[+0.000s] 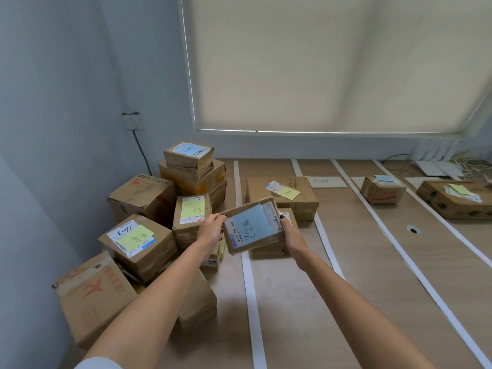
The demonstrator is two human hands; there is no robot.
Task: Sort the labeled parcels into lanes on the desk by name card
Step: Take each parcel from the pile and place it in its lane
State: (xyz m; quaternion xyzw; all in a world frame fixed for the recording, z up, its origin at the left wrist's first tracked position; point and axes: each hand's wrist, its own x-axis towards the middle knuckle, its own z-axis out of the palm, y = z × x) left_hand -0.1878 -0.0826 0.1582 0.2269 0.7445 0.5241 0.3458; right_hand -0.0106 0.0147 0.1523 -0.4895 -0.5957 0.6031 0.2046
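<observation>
Both my left hand [211, 229] and right hand [291, 235] grip the blue-labelled parcel [253, 226], lifted above the first lane's white tape [249, 283]. I read the label, match its name card, then lower it flat.

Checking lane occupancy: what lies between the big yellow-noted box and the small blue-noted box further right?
Head view: between big box and small box, a white name card, bare desk and a tape strip.

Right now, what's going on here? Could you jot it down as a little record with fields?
Held item: small parcel with a blue note, tilted, above the desk
Left hand: grips its left edge
Right hand: grips its right edge
Unsorted pile: stacked boxes at left
Lanes: white tape strips on the desk
Already placed: large box with a yellow note in the first lane; two more boxes farther right
</observation>
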